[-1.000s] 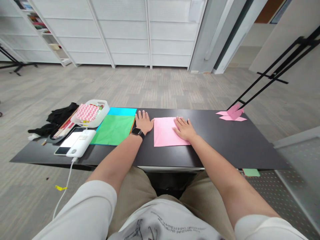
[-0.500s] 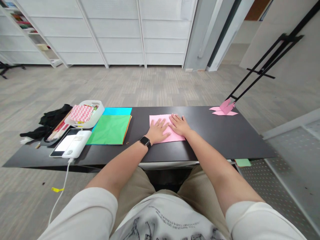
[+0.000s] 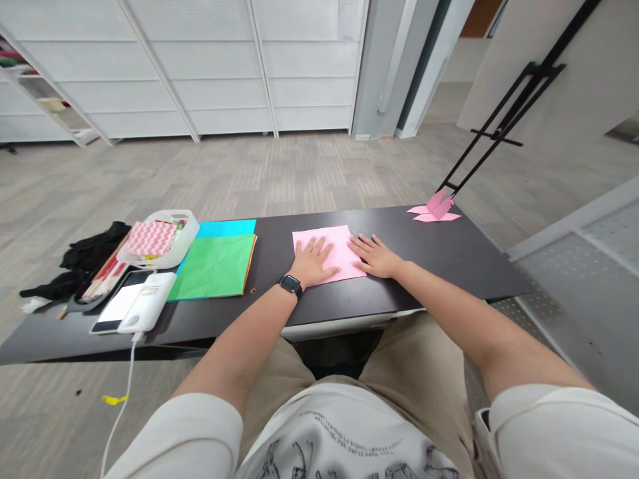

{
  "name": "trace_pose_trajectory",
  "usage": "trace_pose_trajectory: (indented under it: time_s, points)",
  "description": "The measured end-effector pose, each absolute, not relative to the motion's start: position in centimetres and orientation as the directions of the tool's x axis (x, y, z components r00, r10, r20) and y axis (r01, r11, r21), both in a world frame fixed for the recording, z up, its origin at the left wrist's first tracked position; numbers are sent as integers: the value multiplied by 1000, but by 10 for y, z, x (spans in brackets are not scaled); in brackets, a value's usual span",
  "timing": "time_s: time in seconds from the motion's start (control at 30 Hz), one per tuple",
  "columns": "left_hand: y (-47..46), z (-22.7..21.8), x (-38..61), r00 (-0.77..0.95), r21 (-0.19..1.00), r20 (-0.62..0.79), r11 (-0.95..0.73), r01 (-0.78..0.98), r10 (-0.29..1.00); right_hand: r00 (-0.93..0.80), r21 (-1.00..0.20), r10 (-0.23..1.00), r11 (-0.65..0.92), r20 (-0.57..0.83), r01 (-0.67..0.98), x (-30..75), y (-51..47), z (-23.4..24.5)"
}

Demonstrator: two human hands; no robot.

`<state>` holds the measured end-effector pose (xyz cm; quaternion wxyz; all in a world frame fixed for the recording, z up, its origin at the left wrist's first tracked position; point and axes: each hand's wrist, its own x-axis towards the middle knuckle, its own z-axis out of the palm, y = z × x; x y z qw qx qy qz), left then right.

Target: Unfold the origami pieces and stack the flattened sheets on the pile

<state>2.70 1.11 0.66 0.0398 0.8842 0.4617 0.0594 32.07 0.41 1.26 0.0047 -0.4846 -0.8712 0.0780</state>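
A square pink paper sheet (image 3: 333, 241) lies flat on the black table (image 3: 449, 259) in front of me. My left hand (image 3: 312, 261), with a dark watch on its wrist, rests flat on the sheet's near left part, fingers spread. My right hand (image 3: 377, 255) lies flat on the sheet's right edge, fingers stretched out. Neither hand holds anything.
A stack of coloured sheets, green on top (image 3: 214, 266), lies left of the pink one. Further left are a white basket (image 3: 158, 238), a phone with a white power bank (image 3: 134, 307), pencils and black cloth. A folded pink paper figure (image 3: 435, 207) sits at the far right corner.
My left hand moved from the bare table onto the pink sheet. My right hand slid toward the sheet's right edge. The view swung to the right.
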Motion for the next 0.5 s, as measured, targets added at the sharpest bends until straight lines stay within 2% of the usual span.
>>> trace_pose_trajectory:
  time_s: [0.2, 0.33, 0.5]
  points:
    - [11, 6, 27, 572, 131, 73, -576, 807, 817, -479, -195, 877, 474, 24, 858, 308, 10, 20]
    - [11, 7, 27, 574, 130, 73, -578, 805, 816, -555, -150, 831, 544, -34, 825, 296, 5, 14]
    - [10, 7, 25, 577, 139, 100, -585, 799, 811, -550, -109, 834, 543, -43, 832, 296, 3, 12]
